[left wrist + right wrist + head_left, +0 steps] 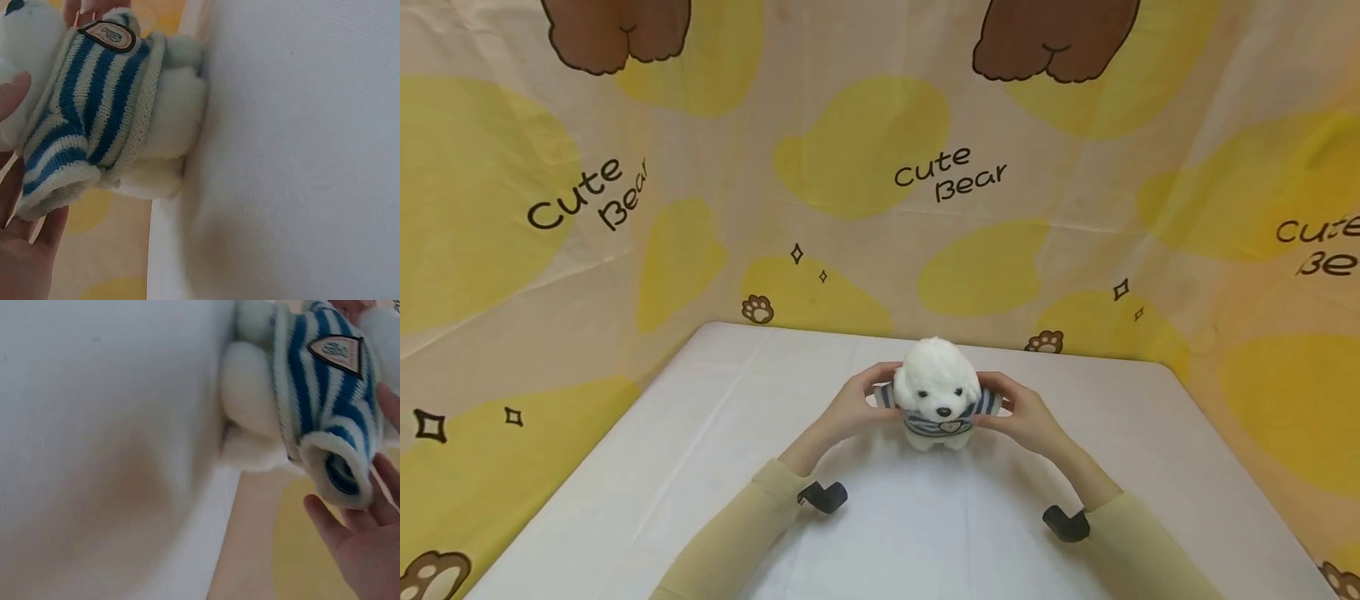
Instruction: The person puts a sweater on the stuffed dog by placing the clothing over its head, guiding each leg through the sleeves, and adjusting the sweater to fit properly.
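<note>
The plush dog [934, 371] stands upright near the far side of the white table [895, 533], its feet seemingly resting on the surface, its face turned towards the person. I see it held between two bare hands, one at each side. The left hand [859, 406] is partly curved, thumb in front and fingers behind the toy's arm; the right hand [1026, 417] mirrors it on the other side, half open in a light grip. The dog wears a blue-and-white striped sweater [103, 94] with a dark-edged badge [337, 353] on the front. Pale yellow sleeves [730, 529] cover the person's forearms, and a black fitting [1066, 524] juts out by each wrist. Behind the table hangs a patterned cloth [865, 142] printed "Cute Bear".
</note>
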A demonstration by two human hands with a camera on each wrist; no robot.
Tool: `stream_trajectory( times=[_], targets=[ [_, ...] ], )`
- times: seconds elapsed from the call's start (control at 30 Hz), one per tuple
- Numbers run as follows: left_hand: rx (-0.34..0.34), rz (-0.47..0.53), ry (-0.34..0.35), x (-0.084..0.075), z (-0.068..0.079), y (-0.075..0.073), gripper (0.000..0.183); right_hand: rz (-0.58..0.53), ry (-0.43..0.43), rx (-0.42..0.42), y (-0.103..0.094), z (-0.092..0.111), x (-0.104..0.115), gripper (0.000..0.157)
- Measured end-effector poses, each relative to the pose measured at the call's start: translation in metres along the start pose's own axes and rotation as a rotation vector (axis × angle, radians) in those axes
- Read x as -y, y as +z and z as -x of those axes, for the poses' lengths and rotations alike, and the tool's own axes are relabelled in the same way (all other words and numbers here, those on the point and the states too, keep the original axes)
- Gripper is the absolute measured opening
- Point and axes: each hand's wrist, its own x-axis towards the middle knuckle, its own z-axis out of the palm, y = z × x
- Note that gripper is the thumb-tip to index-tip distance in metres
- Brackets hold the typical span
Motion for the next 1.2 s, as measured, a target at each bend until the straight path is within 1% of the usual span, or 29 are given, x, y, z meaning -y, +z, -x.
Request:
stream_trajectory(
  times=[0.03, 0.07, 0.27, 0.33, 0.47, 0.53, 0.6, 0.7, 0.83, 0.87, 0.93, 1.03, 1.07, 1.1, 1.2],
  targets=[
    [0.003, 0.003, -0.014, -0.002, 0.001, 0.002, 0.065, 0.009, -0.012, -0.001, 0.003, -0.001, 0.0, 0.06],
    [0.003, -0.006, -0.016, 0.001, 0.0, 0.004, 0.065, 0.024, -0.022, -0.007, 0.006, -0.001, 0.0, 0.059],
    [-0.016, -0.023, -0.032, 0.03, -0.008, 0.015, 0.066, 0.108, -0.046, -0.05, 0.016, -0.006, -0.001, 0.06],
    [-0.024, -0.015, -0.045, 0.034, -0.009, 0.018, 0.064, 0.118, -0.056, -0.061, 0.018, -0.007, -0.002, 0.06],
    [-0.046, -0.01, -0.047, 0.035, -0.013, 0.022, 0.059, 0.104, -0.067, -0.088, 0.02, -0.007, -0.001, 0.053],
    [-0.05, -0.011, -0.051, 0.034, -0.014, 0.023, 0.059, 0.097, -0.07, -0.102, 0.021, -0.007, -0.001, 0.048],
    [-0.045, 0.01, -0.06, 0.033, -0.014, 0.024, 0.061, 0.096, -0.074, -0.116, 0.021, -0.006, 0.0, 0.045],
    [-0.029, 0.055, -0.076, 0.031, -0.012, 0.024, 0.062, 0.108, -0.079, -0.129, 0.021, -0.005, 0.001, 0.044],
    [-0.022, 0.069, -0.065, 0.029, -0.011, 0.025, 0.059, 0.128, -0.086, -0.135, 0.02, -0.004, 0.001, 0.045],
    [-0.02, 0.069, -0.061, 0.024, -0.009, 0.024, 0.057, 0.129, -0.087, -0.136, 0.02, -0.003, 0.001, 0.044],
    [-0.012, 0.083, -0.075, 0.02, -0.01, 0.024, 0.057, 0.125, -0.077, -0.14, 0.019, -0.002, 0.002, 0.043],
    [-0.01, 0.117, -0.094, 0.013, -0.011, 0.025, 0.054, 0.099, -0.031, -0.138, 0.017, 0.0, 0.005, 0.043],
    [-0.01, 0.13, -0.092, 0.011, -0.011, 0.024, 0.052, 0.087, -0.006, -0.136, 0.016, 0.0, 0.006, 0.043],
    [-0.016, 0.142, -0.094, 0.012, -0.013, 0.025, 0.052, 0.074, 0.02, -0.132, 0.014, 0.0, 0.008, 0.043],
    [-0.034, 0.166, -0.091, 0.007, -0.014, 0.026, 0.048, 0.02, 0.109, -0.105, 0.01, 0.0, 0.016, 0.042]
  ],
)
